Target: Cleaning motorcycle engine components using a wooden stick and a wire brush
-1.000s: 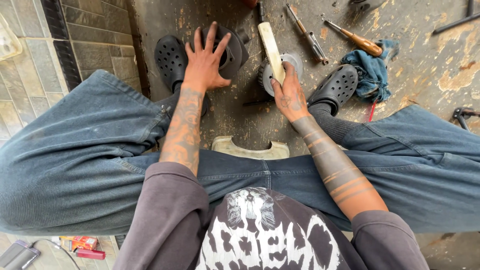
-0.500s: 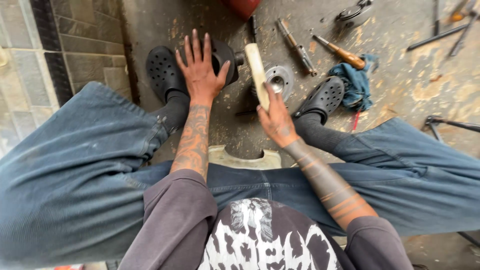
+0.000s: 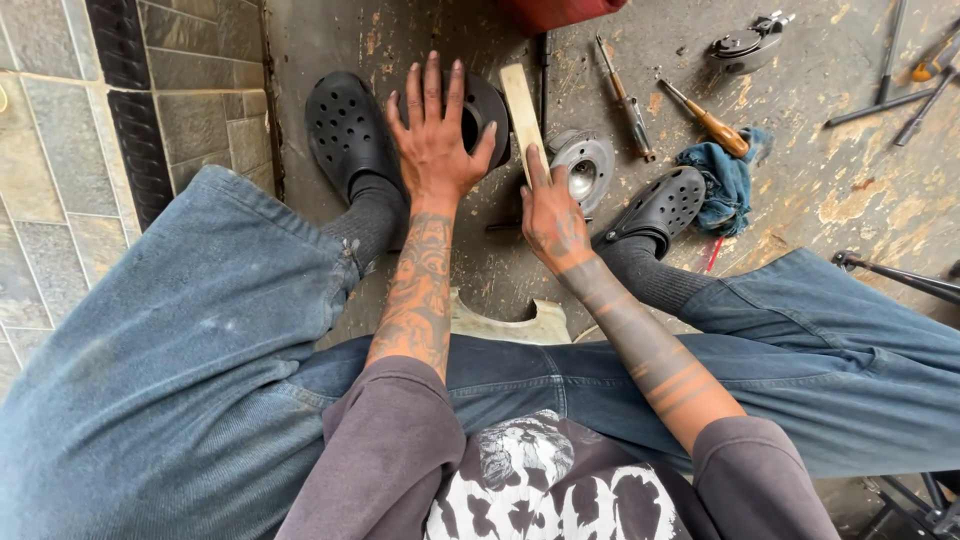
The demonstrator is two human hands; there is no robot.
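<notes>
I sit on a low pale stool (image 3: pixel 512 322) with my legs spread, looking down at a stained concrete floor. My left hand (image 3: pixel 435 135) is spread flat, fingers apart, over a dark round metal part (image 3: pixel 488 105) on the floor between my black clogs. My right hand (image 3: pixel 548 215) grips the lower end of a pale flat wooden stick (image 3: pixel 522 108) that points away from me. A shiny round metal hub (image 3: pixel 586 164) lies just right of the stick.
Black perforated clogs (image 3: pixel 345 125) (image 3: pixel 662 205) flank the parts. A blue rag (image 3: pixel 727 180), two wooden-handled tools (image 3: pixel 712 122) (image 3: pixel 626 98), a metal fitting (image 3: pixel 745 40) and rods (image 3: pixel 880 100) lie on the right. A tiled wall (image 3: pixel 110 120) stands left; a red container (image 3: pixel 560 12) is beyond.
The view has shifted closer and down. My left hand stays spread over the dark round part. My right hand keeps its hold on the stick, now held a little lower.
</notes>
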